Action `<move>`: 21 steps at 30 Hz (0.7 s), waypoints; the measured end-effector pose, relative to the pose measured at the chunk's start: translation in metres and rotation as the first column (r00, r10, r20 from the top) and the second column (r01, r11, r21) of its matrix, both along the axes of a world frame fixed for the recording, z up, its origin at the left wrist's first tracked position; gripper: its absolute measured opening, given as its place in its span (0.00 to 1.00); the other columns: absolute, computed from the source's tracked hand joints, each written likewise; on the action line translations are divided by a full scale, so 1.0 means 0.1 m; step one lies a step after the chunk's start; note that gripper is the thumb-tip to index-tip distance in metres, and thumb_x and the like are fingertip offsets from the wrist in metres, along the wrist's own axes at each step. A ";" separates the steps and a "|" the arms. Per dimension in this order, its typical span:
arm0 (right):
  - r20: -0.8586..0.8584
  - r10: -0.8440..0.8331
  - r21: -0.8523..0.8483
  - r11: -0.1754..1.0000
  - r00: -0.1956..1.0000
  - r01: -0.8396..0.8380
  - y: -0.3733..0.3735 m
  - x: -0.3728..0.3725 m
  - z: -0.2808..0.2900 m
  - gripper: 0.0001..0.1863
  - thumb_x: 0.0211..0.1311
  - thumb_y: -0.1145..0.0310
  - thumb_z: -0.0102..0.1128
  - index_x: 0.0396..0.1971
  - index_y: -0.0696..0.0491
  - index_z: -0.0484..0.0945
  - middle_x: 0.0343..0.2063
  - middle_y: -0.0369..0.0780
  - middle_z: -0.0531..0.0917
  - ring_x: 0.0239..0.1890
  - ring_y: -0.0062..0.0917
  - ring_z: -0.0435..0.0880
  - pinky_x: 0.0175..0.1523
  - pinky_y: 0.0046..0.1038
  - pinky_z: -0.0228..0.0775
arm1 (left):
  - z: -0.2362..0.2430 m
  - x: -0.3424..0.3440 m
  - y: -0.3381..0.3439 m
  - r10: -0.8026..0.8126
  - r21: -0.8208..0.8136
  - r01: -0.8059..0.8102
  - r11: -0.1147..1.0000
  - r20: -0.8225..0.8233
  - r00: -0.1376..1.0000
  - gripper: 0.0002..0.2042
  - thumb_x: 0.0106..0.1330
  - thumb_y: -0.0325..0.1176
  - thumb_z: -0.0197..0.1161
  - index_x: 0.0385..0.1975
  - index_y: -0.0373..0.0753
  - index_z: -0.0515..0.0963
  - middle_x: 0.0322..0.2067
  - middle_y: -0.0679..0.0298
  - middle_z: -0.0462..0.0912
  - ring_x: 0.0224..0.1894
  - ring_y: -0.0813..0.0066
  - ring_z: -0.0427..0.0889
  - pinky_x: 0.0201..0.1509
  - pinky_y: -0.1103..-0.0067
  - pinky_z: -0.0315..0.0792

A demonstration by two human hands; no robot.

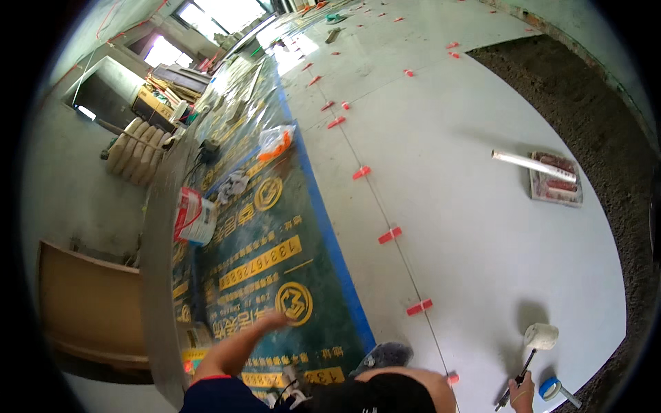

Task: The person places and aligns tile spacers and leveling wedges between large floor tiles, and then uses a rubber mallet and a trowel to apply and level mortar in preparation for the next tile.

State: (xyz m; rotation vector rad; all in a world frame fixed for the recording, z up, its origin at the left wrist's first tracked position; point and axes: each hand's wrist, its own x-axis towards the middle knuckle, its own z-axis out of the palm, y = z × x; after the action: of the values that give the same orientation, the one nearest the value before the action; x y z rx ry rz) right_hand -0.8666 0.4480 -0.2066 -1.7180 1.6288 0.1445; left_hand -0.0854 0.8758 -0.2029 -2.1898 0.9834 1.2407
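The right hand (523, 394) grips the mallet (541, 336), lower right. The left hand (274, 320) is over the mat (303, 237), lower left; finger spread cannot be determined.

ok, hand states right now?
Left hand: no object visible in it, over the green floor sheet; finger pose can't be told.
Right hand: closed, holding the white-headed mallet.

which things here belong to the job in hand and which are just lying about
Likely part of the job:
white-headed mallet, held in the right hand
pale floor tiles
red wedges along the seams
blue-rimmed round tool near that hand

Seemingly just lying about:
white-and-red bucket
plastic bag
crumpled cloth
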 end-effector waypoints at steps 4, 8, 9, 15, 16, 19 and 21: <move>-0.143 0.058 0.233 0.972 0.988 -0.023 0.00 -0.04 0.24 0.27 0.69 0.48 0.60 0.56 0.54 0.73 0.46 0.53 0.85 0.50 0.51 0.83 0.54 0.44 0.74 | -0.62 -1.48 -0.24 0.438 0.689 -0.007 0.725 -0.452 0.777 0.34 0.66 0.69 0.58 0.49 0.40 0.83 0.42 0.57 0.86 0.41 0.62 0.84 0.43 0.67 0.77; -0.026 -0.035 0.118 0.992 0.999 0.038 0.26 -0.09 0.16 0.24 0.69 0.51 0.61 0.53 0.56 0.75 0.42 0.50 0.86 0.47 0.47 0.84 0.52 0.43 0.75 | -0.22 -1.78 -0.99 0.313 0.538 0.093 0.838 -0.613 0.726 0.29 0.66 0.62 0.62 0.45 0.38 0.84 0.39 0.54 0.85 0.42 0.61 0.84 0.45 0.65 0.77; 0.049 -0.062 0.079 0.995 0.997 0.058 0.34 -0.07 0.08 0.25 0.69 0.51 0.61 0.54 0.56 0.75 0.42 0.50 0.86 0.46 0.45 0.85 0.53 0.42 0.75 | -0.16 -1.67 -1.21 0.299 0.520 0.076 0.851 -0.598 0.744 0.28 0.65 0.61 0.62 0.45 0.38 0.84 0.39 0.54 0.85 0.43 0.61 0.84 0.45 0.65 0.77; -0.123 -0.228 0.079 0.968 0.966 0.239 0.47 0.32 0.14 0.20 0.61 0.55 0.67 0.38 0.59 0.77 0.33 0.53 0.85 0.39 0.51 0.85 0.45 0.45 0.75 | -0.12 -1.28 -2.29 0.149 0.400 0.100 0.911 -0.546 0.824 0.25 0.63 0.55 0.65 0.45 0.37 0.84 0.40 0.52 0.85 0.44 0.59 0.84 0.47 0.64 0.77; -0.143 -0.266 0.060 0.959 0.953 0.277 0.54 0.24 0.11 0.20 0.62 0.55 0.65 0.37 0.59 0.77 0.34 0.53 0.85 0.39 0.52 0.85 0.45 0.46 0.75 | -0.13 -1.33 -2.57 0.095 0.357 0.131 0.925 -0.550 0.830 0.25 0.63 0.54 0.65 0.45 0.37 0.84 0.40 0.52 0.85 0.45 0.59 0.84 0.47 0.64 0.77; -0.197 -0.426 0.099 0.887 0.883 0.450 0.67 0.30 0.28 0.27 0.62 0.47 0.66 0.41 0.59 0.79 0.39 0.53 0.84 0.44 0.53 0.83 0.51 0.47 0.74 | -0.23 -1.46 -3.05 0.021 0.316 0.189 0.930 -0.558 0.829 0.23 0.62 0.51 0.67 0.45 0.36 0.83 0.41 0.52 0.85 0.45 0.57 0.84 0.48 0.64 0.77; -0.195 -0.460 0.133 0.862 0.866 0.488 0.89 0.19 0.39 0.30 0.66 0.46 0.62 0.50 0.60 0.76 0.45 0.53 0.83 0.50 0.50 0.82 0.55 0.46 0.74 | -0.27 -1.56 -3.25 0.012 0.320 0.201 0.926 -0.558 0.830 0.22 0.61 0.49 0.67 0.45 0.36 0.83 0.41 0.51 0.85 0.46 0.57 0.84 0.49 0.63 0.77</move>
State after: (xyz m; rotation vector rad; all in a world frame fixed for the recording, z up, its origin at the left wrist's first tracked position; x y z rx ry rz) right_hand -0.8477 0.5368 -0.1679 -1.1486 2.0438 0.1817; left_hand -0.2412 0.5510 -0.2302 -1.4940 0.9487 1.8920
